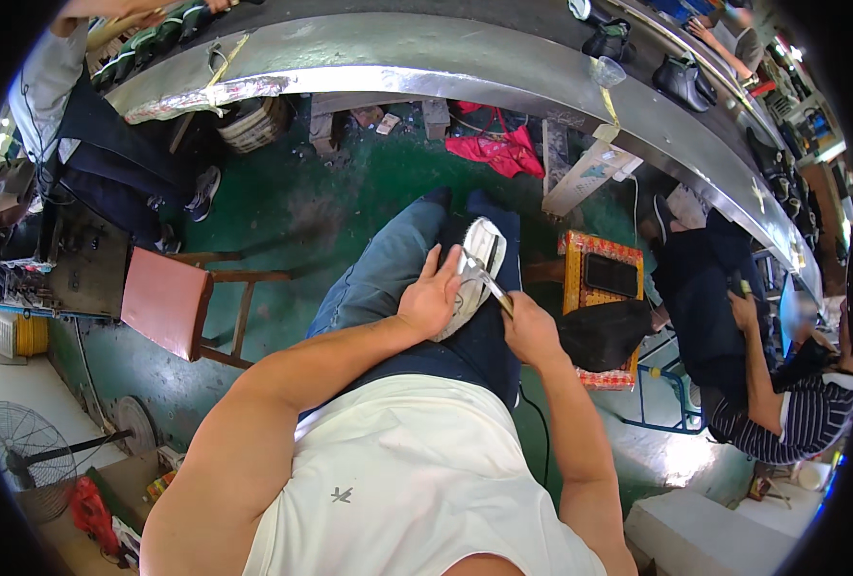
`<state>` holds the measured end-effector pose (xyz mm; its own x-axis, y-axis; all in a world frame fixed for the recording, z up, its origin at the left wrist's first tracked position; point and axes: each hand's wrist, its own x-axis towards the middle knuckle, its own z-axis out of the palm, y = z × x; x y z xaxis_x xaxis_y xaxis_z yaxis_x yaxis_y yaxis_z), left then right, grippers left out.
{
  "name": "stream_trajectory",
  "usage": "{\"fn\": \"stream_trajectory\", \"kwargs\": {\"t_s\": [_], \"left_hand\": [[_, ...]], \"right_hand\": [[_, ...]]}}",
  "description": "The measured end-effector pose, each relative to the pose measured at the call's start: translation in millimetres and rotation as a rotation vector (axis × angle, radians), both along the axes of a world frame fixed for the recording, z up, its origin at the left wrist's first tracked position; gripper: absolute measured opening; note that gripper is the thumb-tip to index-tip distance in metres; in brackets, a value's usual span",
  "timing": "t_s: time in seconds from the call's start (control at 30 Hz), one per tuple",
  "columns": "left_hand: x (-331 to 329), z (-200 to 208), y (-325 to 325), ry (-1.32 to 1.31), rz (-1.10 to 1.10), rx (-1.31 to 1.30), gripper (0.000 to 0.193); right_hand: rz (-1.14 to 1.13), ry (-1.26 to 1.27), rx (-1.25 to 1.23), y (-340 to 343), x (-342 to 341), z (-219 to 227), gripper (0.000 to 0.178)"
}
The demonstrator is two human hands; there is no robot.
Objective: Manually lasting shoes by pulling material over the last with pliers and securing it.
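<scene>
Right now the person sits with a white shoe (468, 305) lying long-ways across the lap, between the two hands. Its far end points away, past the fingertips. The left hand (428, 302) is not clenched: its fingers are straight and a bit spread, laid on the shoe's left side. The right hand (534, 331) is closed around the handle of a metal hand tool (489, 280). The tool's shiny head sits over the shoe, very near the left fingertips. From where I stand, I cannot tell just what kind of tool it is, or whether its head touches the shoe.

To do this well, I think the left hand should press the shoe down firmly so it can't roll on the soft dark cloth (510, 254) under it. Those left fingertips look too close to the tool's head; sliding them back a little would be safer. The right hand should make small, slow moves, because a hard slip could scratch the white side or nip a finger.

Right of the right hand, a black phone (611, 276) rests on a stool with orange and red trim (572, 274), out of the way.
</scene>
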<state>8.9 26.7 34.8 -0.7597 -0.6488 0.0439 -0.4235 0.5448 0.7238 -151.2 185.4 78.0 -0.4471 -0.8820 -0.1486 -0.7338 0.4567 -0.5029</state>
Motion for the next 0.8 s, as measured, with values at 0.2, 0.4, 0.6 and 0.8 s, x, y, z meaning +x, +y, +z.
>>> {"fn": "stream_trajectory", "kwargs": {"t_s": [0.2,0.4,0.6,0.8], "left_hand": [[-2,31,-19,-0.29,-0.138,0.13,0.054],[-18,50,-31,-0.406,-0.207,0.174,0.055],[-3,63,-34,-0.556,-0.356,0.188,0.063],[22,32,-29,-0.151,-0.046,0.47,0.082]], "right_hand": [[-0.036,-0.784,0.378,-3,-60,39,0.028],[0.011,-0.306,-0.029,-41,-41,18,0.037],[0.11,-0.293,0.089,-53,-38,25,0.044],[0.089,-0.399,0.08,-35,-23,38,0.042]]}}
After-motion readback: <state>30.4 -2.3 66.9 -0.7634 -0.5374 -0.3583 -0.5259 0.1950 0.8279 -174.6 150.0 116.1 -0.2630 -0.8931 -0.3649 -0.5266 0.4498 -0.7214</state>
